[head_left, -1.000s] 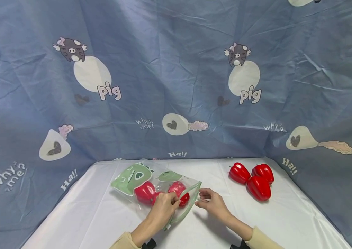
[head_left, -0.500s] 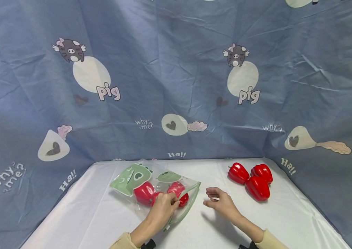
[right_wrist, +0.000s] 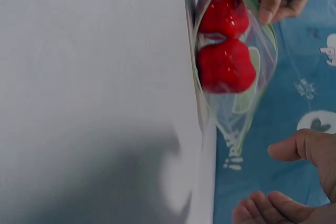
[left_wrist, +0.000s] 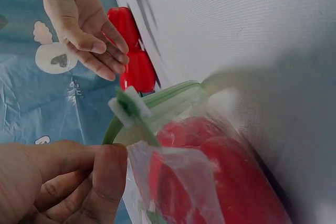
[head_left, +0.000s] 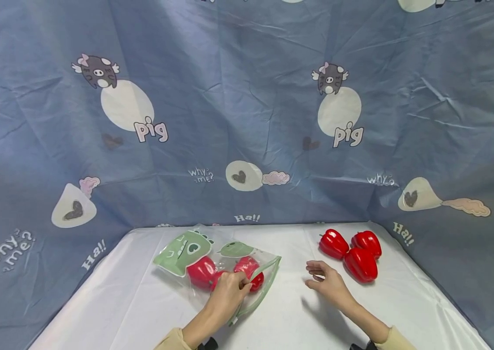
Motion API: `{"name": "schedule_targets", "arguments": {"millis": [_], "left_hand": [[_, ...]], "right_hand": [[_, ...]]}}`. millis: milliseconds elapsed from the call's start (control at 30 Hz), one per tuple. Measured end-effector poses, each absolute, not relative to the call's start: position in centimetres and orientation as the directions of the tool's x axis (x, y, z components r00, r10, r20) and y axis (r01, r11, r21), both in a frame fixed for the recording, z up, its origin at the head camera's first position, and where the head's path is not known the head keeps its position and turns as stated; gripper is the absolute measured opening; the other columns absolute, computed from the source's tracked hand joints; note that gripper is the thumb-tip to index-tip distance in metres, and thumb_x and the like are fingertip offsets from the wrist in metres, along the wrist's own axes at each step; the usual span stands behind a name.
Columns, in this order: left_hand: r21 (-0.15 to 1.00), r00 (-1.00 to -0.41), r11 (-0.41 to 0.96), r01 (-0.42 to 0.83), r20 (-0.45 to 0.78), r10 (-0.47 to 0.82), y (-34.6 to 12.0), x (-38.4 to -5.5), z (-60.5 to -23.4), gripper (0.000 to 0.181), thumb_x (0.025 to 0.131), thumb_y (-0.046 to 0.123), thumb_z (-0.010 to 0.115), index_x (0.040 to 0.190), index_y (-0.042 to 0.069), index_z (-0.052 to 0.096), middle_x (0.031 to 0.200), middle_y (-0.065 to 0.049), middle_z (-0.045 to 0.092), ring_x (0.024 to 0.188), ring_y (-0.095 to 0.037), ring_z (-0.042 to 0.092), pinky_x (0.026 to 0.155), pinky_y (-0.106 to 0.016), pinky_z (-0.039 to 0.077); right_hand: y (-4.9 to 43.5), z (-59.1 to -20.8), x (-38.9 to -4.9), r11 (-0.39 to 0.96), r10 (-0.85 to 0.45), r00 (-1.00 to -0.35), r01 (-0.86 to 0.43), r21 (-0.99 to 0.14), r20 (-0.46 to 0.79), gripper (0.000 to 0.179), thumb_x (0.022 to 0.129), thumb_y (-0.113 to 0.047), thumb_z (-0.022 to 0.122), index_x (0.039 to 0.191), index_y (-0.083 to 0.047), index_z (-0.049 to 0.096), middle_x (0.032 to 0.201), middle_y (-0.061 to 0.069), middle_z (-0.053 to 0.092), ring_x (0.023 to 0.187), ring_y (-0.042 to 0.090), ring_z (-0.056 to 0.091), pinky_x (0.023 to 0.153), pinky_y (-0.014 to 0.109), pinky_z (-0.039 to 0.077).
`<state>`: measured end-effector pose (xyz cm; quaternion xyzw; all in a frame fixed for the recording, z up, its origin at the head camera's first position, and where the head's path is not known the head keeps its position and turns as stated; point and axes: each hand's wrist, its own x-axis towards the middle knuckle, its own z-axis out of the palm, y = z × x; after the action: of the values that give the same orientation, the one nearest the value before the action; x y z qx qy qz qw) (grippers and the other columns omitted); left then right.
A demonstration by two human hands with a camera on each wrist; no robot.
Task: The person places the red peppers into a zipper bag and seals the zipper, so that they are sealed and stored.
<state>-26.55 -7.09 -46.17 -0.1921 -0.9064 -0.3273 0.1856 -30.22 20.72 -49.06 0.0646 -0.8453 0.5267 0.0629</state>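
A clear zip bag (head_left: 268, 265) with green cartoon prints and a green zip edge lies on the table, its mouth held apart toward the right. Inside it are red bell peppers (right_wrist: 227, 66). My left hand (head_left: 228, 290) pinches the upper edge of the bag's mouth between thumb and fingers; the left wrist view shows the slider (left_wrist: 128, 106) close by those fingertips. To the right of the bag, my right hand (head_left: 327, 287) hovers over the cloth with fingers loosely bent, holding nothing. Beyond it sit three loose red bell peppers (head_left: 361, 265), apart from the hand.
A white cloth (head_left: 142, 296) covers the table. Behind it hangs a blue curtain (head_left: 247, 121) with printed pigs and lettering, which also comes down along both sides of the table.
My right hand has moved away from the bag's mouth, rightward toward the loose bell peppers. My left hand keeps its pinch on the bag's edge.
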Motion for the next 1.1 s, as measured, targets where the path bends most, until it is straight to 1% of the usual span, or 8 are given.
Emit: {"name": "schedule_targets", "arguments": {"millis": [200,500,667,833,900,967,1033,1100], "left_hand": [[0.525,-0.860,0.712,0.467,0.456,0.228,-7.1,-26.5,-46.2,0.007,0.076,0.000,0.075,0.074,0.006,0.072,0.066,0.000,0.069,0.057,0.001,0.046,0.051,-0.015,0.041],[0.540,-0.876,0.714,0.446,0.425,0.226,-7.2,-26.7,-46.3,0.006,0.077,0.002,0.074,0.075,0.006,0.071,0.067,0.000,0.070,0.056,0.001,0.046,0.051,-0.015,0.041],[0.536,-0.877,0.718,0.445,0.424,0.227,-7.2,-26.8,-46.3,0.007,0.077,0.002,0.075,0.074,0.006,0.071,0.066,0.001,0.069,0.055,0.001,0.045,0.050,-0.015,0.041],[0.539,-0.875,0.713,0.448,0.426,0.228,-7.2,-26.8,-46.3,0.007,0.078,0.003,0.075,0.074,0.006,0.070,0.065,0.001,0.069,0.055,0.001,0.045,0.050,-0.015,0.041],[0.538,-0.874,0.713,0.450,0.429,0.228,-7.2,-26.7,-46.3,0.007,0.077,0.002,0.075,0.074,0.006,0.070,0.065,0.001,0.068,0.055,0.001,0.045,0.050,-0.015,0.041],[0.536,-0.871,0.711,0.455,0.434,0.229,-7.2,-26.7,-46.2,0.007,0.077,0.002,0.075,0.074,0.007,0.071,0.065,0.001,0.068,0.055,0.001,0.045,0.050,-0.015,0.041],[0.536,-0.871,0.711,0.455,0.435,0.229,-7.2,-26.7,-46.3,0.007,0.077,0.002,0.075,0.074,0.007,0.071,0.065,0.001,0.068,0.055,0.001,0.045,0.050,-0.015,0.041],[0.539,-0.873,0.710,0.452,0.432,0.228,-7.1,-26.7,-46.3,0.008,0.077,0.002,0.075,0.074,0.007,0.070,0.065,0.001,0.068,0.055,0.001,0.045,0.050,-0.015,0.041]], "right_hand": [[22.4,-48.4,-30.4,0.482,-0.009,-0.981,-0.175,-0.858,0.195,0.045,0.080,-0.001,0.072,0.122,0.006,0.057,0.118,0.022,0.064,0.109,0.033,0.062,0.094,0.039,0.050],[24.5,-48.0,-30.5,0.501,0.024,-0.974,-0.184,-0.845,0.226,0.047,0.081,-0.004,0.072,0.124,0.006,0.055,0.120,0.024,0.063,0.111,0.035,0.060,0.095,0.040,0.049],[25.5,-47.7,-30.6,0.515,0.035,-0.977,-0.163,-0.841,0.210,0.048,0.083,-0.006,0.071,0.126,0.005,0.054,0.122,0.025,0.061,0.114,0.037,0.058,0.096,0.041,0.048],[26.6,-47.2,-30.5,0.537,0.044,-0.981,-0.136,-0.833,0.188,0.053,0.084,-0.012,0.073,0.129,0.005,0.052,0.126,0.025,0.059,0.116,0.038,0.056,0.097,0.041,0.047],[27.1,-47.1,-30.5,0.540,0.057,-0.980,-0.130,-0.831,0.191,0.054,0.084,-0.015,0.073,0.129,0.005,0.052,0.126,0.025,0.059,0.116,0.037,0.057,0.096,0.036,0.049],[27.7,-46.9,-30.5,0.537,0.069,-0.979,-0.126,-0.834,0.193,0.054,0.084,-0.015,0.073,0.129,0.005,0.051,0.126,0.025,0.059,0.115,0.037,0.057,0.092,0.026,0.050],[28.2,-46.8,-30.5,0.542,0.084,-0.977,-0.119,-0.832,0.194,0.054,0.084,-0.016,0.073,0.129,0.006,0.051,0.125,0.025,0.059,0.114,0.036,0.057,0.086,0.014,0.048],[28.8,-46.6,-30.5,0.549,0.100,-0.977,-0.103,-0.829,0.187,0.055,0.085,-0.018,0.073,0.130,0.005,0.051,0.126,0.025,0.059,0.115,0.036,0.057,0.080,0.006,0.044]]}}
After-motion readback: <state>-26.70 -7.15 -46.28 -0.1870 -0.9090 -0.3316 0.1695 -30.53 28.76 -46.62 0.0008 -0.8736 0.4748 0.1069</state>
